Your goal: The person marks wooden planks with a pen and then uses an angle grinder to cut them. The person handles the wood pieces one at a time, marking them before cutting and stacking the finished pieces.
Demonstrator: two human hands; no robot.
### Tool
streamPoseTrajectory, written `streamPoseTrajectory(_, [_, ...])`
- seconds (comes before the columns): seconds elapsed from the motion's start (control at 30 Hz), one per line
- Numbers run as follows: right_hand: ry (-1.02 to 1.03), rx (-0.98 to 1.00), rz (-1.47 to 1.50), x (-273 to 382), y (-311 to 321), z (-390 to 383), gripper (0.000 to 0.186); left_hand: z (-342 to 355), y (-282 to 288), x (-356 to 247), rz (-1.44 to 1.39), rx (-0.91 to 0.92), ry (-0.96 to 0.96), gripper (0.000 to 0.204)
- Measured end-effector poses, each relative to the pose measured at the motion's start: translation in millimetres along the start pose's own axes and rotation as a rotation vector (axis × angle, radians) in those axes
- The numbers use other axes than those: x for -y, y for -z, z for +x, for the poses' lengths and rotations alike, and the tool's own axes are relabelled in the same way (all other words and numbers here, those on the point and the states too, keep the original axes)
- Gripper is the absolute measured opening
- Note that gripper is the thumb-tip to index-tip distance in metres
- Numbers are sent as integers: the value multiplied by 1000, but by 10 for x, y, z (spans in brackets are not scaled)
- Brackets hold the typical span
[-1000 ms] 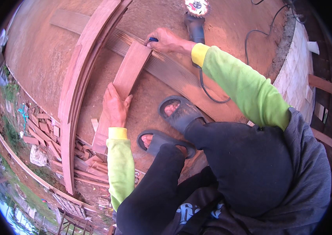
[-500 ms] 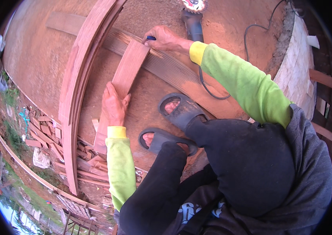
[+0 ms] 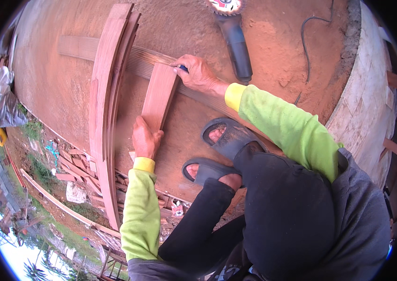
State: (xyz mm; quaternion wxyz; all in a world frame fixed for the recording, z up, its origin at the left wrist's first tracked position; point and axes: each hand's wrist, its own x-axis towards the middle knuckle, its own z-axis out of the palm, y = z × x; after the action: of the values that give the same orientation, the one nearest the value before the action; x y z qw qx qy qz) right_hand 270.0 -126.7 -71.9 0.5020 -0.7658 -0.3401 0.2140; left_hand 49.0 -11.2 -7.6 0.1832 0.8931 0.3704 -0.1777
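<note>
Plank [image 3: 159,96] lower in view | reddish-brown | flat-faced | upper end squared

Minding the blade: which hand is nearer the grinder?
Right. The right hand, holding a blue tool at the far end of the board, is left of the grinder; the left hand is farther away, gripping the board closer in.

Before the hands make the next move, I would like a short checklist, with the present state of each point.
1. Left hand holding the short, flat, reddish-brown wooden board: ok.
2. Right hand holding the small dark-blue object at the board's far end: ok.
3. Object touching the board: cannot tell, too small.
4. Black, long-bodied power grinder clear of both hands: ok.
5. Grinder unplugged: cannot tell, no plug visible.
6. Toes covered: not ok, dark grey open-toed sandals.
</note>
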Motion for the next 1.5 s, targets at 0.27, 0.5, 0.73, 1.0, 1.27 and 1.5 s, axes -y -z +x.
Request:
streamPoseTrajectory(0.27, [-57,-159,126,21,-125,-148,21,-116,-187,23,-79,-240,-135,81])
streamPoseTrajectory(0.5, [-52,-218,188,-5,-143,-162,22,-117,-117,-27,-58,-184,-86,79])
streamPoseTrajectory(0.73, [-207,-153,328,-17,-77,-236,26,-139,-130,-9,-42,-205,-84,81])
streamPoseTrajectory(1.0, [-175,-147,298,-29,-47,-233,25,-115,-50,-67,-41,-161,-82,81])
streamPoseTrajectory(1.27, [-67,-148,227,-16,-60,-249,27,-124,-68,-28,14,-160,-32,84])
streamPoseTrajectory(1.5, [-76,-144,210,-7,-72,-253,28,-110,-44,-4,11,-144,-42,86])
